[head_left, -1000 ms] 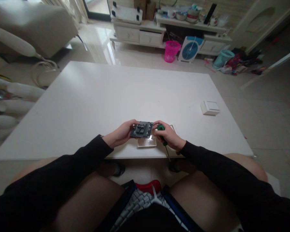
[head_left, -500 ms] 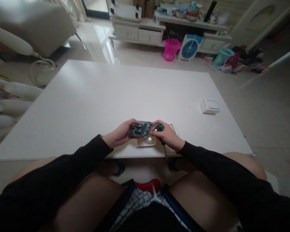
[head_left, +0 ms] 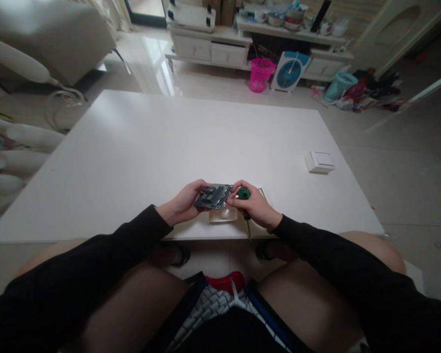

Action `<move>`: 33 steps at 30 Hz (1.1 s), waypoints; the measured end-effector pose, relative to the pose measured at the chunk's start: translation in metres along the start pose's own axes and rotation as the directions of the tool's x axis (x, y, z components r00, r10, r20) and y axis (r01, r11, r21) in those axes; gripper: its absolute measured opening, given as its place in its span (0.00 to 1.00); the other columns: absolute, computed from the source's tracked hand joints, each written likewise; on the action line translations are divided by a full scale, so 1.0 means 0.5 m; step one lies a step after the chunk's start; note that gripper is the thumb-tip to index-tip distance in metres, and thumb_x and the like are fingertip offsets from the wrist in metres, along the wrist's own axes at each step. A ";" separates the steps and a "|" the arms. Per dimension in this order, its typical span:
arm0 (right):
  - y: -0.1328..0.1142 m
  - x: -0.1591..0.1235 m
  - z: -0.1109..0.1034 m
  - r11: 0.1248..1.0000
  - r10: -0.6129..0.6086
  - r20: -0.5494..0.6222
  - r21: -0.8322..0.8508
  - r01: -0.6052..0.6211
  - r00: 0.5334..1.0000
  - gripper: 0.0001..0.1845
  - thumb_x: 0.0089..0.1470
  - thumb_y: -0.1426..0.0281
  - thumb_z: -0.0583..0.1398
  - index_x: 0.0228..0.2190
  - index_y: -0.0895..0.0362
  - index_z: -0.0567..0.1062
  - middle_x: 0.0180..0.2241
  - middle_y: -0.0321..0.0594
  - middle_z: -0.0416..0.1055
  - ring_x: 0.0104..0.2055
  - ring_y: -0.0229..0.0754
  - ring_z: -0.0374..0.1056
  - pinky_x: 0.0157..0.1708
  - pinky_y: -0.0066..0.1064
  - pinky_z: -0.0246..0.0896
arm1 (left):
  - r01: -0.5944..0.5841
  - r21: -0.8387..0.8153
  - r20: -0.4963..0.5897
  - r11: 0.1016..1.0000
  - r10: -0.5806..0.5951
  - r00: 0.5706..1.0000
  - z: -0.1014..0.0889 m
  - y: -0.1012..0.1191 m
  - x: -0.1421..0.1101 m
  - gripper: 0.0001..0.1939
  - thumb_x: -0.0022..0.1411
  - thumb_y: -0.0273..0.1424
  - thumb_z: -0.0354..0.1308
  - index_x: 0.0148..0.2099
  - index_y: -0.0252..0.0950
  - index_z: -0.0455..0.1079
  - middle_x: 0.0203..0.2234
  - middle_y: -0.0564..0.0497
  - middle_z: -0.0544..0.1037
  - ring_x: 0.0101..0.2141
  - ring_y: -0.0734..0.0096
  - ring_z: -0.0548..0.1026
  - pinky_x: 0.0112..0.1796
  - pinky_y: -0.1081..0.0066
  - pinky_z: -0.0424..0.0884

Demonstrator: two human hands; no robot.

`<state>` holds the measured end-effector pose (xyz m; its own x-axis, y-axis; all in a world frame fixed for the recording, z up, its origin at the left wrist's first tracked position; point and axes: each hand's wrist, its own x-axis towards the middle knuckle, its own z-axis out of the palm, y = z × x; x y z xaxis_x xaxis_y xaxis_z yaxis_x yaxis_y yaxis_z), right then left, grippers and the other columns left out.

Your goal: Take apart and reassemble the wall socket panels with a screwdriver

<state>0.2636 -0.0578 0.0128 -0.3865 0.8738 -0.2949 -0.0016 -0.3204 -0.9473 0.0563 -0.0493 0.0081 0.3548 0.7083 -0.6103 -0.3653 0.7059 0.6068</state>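
Note:
My left hand (head_left: 185, 198) grips the left edge of a grey wall switch module (head_left: 215, 196), a flat square plate with a raised block in its middle. It is held tilted just above the table. In my right hand (head_left: 255, 203) is a screwdriver (head_left: 244, 194) with a green handle, its thin shaft pointing down toward my lap. The thumb and fingertips of that hand are at the module's right edge. Below the module, a white switch box (head_left: 223, 214) sits on the table, partly covered. Behind my right hand, a white frame (head_left: 262, 193) is mostly hidden.
The white table (head_left: 169, 137) spans the view before me, its near edge just over my knees. A white wall switch on its box (head_left: 319, 162) stands at the right. Beyond are a pink basket (head_left: 260, 76), a blue fan (head_left: 289, 72) and a low cabinet (head_left: 228, 55).
The screwdriver's shaft has swung slightly to the left at its tip. The module has turned a little in my fingers; both hands stay nearly in place.

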 end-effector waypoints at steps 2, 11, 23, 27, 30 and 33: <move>0.000 -0.001 0.001 1.000 -0.003 0.002 0.006 0.003 1.000 0.26 0.41 0.57 0.75 0.34 0.53 0.69 0.27 0.27 0.70 0.19 0.29 0.56 0.16 0.23 0.51 | -0.013 -0.012 0.014 1.000 0.013 1.000 0.000 0.000 0.000 0.09 0.59 0.28 0.54 0.34 0.30 0.75 0.27 0.47 0.78 0.26 0.71 0.75 0.27 0.74 0.72; 0.003 0.001 -0.002 0.998 -0.058 0.000 0.021 0.058 0.998 0.24 0.40 0.59 0.76 0.32 0.54 0.71 0.25 0.28 0.71 0.19 0.30 0.59 0.16 0.23 0.54 | -0.022 -0.051 0.095 0.998 0.027 0.995 -0.008 -0.004 0.000 0.13 0.60 0.27 0.54 0.41 0.27 0.77 0.32 0.43 0.81 0.28 0.69 0.76 0.28 0.73 0.74; 0.009 0.002 -0.001 0.988 -0.063 0.021 0.143 0.060 0.998 0.22 0.39 0.63 0.77 0.30 0.55 0.72 0.24 0.27 0.71 0.16 0.28 0.59 0.14 0.21 0.53 | -0.060 -0.122 0.200 0.991 0.084 0.976 -0.013 -0.008 0.001 0.10 0.63 0.26 0.53 0.40 0.28 0.76 0.33 0.44 0.81 0.30 0.68 0.78 0.32 0.73 0.77; 0.008 0.001 0.001 0.986 -0.066 0.001 0.151 0.065 0.998 0.22 0.39 0.64 0.77 0.30 0.55 0.72 0.24 0.26 0.70 0.16 0.27 0.59 0.14 0.21 0.52 | -0.058 -0.130 0.201 0.990 0.084 0.976 -0.009 -0.005 -0.002 0.10 0.63 0.26 0.53 0.41 0.28 0.76 0.32 0.44 0.82 0.29 0.68 0.78 0.31 0.73 0.77; 0.007 0.000 0.002 0.983 -0.046 0.005 0.177 0.045 0.999 0.22 0.40 0.63 0.76 0.30 0.55 0.71 0.23 0.26 0.70 0.15 0.27 0.58 0.13 0.21 0.50 | -0.070 -0.146 0.193 0.987 0.098 0.976 -0.005 -0.003 -0.005 0.11 0.63 0.26 0.53 0.41 0.28 0.76 0.33 0.44 0.82 0.29 0.69 0.78 0.32 0.73 0.78; 0.001 -0.002 0.003 0.986 -0.079 -0.011 0.143 0.080 0.997 0.21 0.40 0.63 0.76 0.29 0.55 0.72 0.21 0.26 0.70 0.15 0.28 0.59 0.14 0.21 0.51 | -0.071 -0.152 0.175 0.986 0.097 0.980 -0.003 -0.003 -0.006 0.11 0.63 0.26 0.54 0.41 0.28 0.76 0.32 0.45 0.82 0.29 0.69 0.78 0.32 0.73 0.78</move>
<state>0.2625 -0.0593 0.0126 -0.3746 0.9005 -0.2207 -0.1645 -0.2988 -0.9400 0.0546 -0.0525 0.0084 0.4628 0.7638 -0.4499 -0.5156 0.6448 0.5642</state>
